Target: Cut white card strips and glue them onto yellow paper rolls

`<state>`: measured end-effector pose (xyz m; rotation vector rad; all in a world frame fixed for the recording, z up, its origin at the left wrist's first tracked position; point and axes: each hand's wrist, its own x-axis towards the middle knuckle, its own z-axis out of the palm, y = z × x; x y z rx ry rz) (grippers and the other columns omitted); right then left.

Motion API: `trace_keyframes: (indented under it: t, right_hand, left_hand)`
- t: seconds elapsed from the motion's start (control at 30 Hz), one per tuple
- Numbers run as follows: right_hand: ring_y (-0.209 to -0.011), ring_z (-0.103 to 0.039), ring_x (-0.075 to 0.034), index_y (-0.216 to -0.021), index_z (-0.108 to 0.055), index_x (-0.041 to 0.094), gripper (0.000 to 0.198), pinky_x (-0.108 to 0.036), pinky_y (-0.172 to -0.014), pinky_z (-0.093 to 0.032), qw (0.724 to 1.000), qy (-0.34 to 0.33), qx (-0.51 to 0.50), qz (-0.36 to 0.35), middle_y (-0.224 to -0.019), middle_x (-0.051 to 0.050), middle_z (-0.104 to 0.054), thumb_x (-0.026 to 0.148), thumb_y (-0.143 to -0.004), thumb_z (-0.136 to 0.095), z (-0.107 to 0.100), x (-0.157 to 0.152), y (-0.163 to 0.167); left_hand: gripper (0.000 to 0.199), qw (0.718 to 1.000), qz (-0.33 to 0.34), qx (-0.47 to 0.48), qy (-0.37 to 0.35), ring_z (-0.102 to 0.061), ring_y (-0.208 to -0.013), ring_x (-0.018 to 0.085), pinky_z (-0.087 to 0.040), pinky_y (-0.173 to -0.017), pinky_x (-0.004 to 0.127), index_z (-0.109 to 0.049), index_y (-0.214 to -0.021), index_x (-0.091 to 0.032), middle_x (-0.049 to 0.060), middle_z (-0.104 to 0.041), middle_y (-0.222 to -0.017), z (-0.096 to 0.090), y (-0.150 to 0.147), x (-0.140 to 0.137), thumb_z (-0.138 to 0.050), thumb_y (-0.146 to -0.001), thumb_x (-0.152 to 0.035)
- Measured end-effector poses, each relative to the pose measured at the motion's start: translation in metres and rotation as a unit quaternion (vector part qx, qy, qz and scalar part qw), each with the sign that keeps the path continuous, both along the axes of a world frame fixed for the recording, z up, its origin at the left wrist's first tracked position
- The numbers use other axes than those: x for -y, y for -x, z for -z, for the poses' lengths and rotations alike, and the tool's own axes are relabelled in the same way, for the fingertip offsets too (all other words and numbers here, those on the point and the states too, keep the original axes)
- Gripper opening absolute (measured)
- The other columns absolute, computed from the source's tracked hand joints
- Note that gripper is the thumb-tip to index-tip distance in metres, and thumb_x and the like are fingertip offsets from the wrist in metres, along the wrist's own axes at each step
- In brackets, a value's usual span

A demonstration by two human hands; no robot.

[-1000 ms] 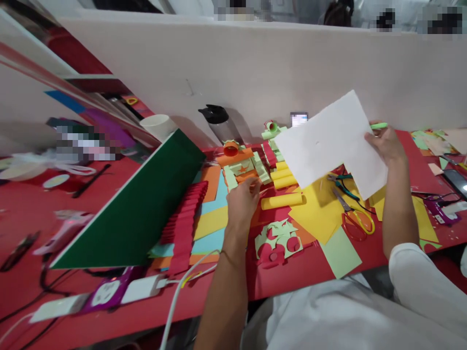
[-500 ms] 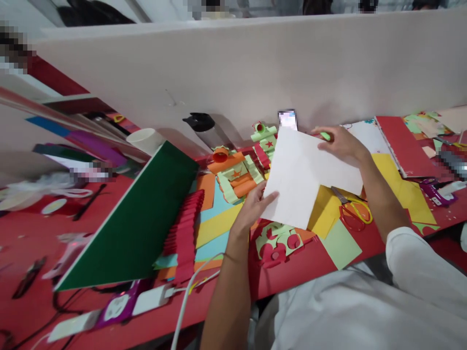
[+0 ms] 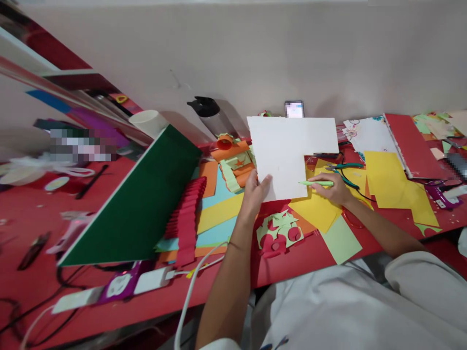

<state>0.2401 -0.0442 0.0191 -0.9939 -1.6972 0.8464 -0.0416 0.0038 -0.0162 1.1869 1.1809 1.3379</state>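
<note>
My left hand [image 3: 256,191] grips the lower left edge of a white L-shaped sheet of card [image 3: 279,155], thumb on top. Held in my right hand [image 3: 333,189] is a light green pen [image 3: 317,183], its tip close to the card's lower right edge; I cannot tell if it touches. Under and beside that hand lie yellow paper sheets [image 3: 314,211] and green-handled pliers [image 3: 346,166]. Scissors with red and yellow handles [image 3: 355,218] are partly covered by my right forearm. Red and green paper cutouts [image 3: 279,236] sit below the card.
A green board [image 3: 134,209] leans at the left, beside a pleated red paper strip [image 3: 188,218]. Behind stand an orange paper figure [image 3: 235,163], a dark-lidded bottle [image 3: 211,116] and a phone [image 3: 294,109]. A white cable [image 3: 189,291] crosses the front edge.
The white card has turned and shifted left. My right hand has let go of its upper edge and come down toward me with the pen, uncovering the pliers.
</note>
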Motion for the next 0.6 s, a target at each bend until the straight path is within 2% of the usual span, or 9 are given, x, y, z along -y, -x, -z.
trace_keyframes:
  t: [0.13,0.43,0.6]
  right_hand:
    - [-0.08,-0.076,-0.02,-0.098,-0.082,0.022,0.015,-0.03,-0.072,-0.057,0.997,-0.036,0.068,-0.001,-0.093,-0.004,-0.083,0.031,-0.09,-0.074,0.0113,-0.0014,-0.0004]
    - [-0.085,-0.076,-0.021,-0.104,-0.079,0.024,0.018,-0.033,-0.08,-0.057,0.993,-0.015,0.115,-0.027,-0.101,-0.005,-0.083,0.037,-0.095,-0.07,0.0107,-0.001,-0.0001]
    - [-0.089,-0.076,-0.022,-0.107,-0.079,0.024,0.02,-0.033,-0.082,-0.058,0.992,-0.022,0.118,-0.022,-0.104,-0.006,-0.083,0.037,-0.096,-0.069,0.011,-0.0028,0.0007]
  left_hand:
    - [0.047,1.0,-0.003,0.006,0.013,-0.07,-0.081,0.019,-0.056,-0.071,0.03,-0.061,-0.111,-0.021,0.006,-0.075,-0.099,0.0005,0.0004,-0.0004,-0.082,-0.08,-0.048]
    - [0.049,1.0,0.004,-0.009,0.025,-0.07,-0.082,0.02,-0.055,-0.072,0.03,-0.06,-0.112,-0.022,0.006,-0.074,-0.101,-0.003,0.0002,0.0029,-0.08,-0.081,-0.052]
    - [0.05,1.0,0.005,-0.011,0.018,-0.071,-0.091,0.021,-0.057,-0.078,0.031,-0.061,-0.115,-0.021,0.008,-0.074,-0.11,-0.0023,0.0008,0.0034,-0.08,-0.082,-0.052]
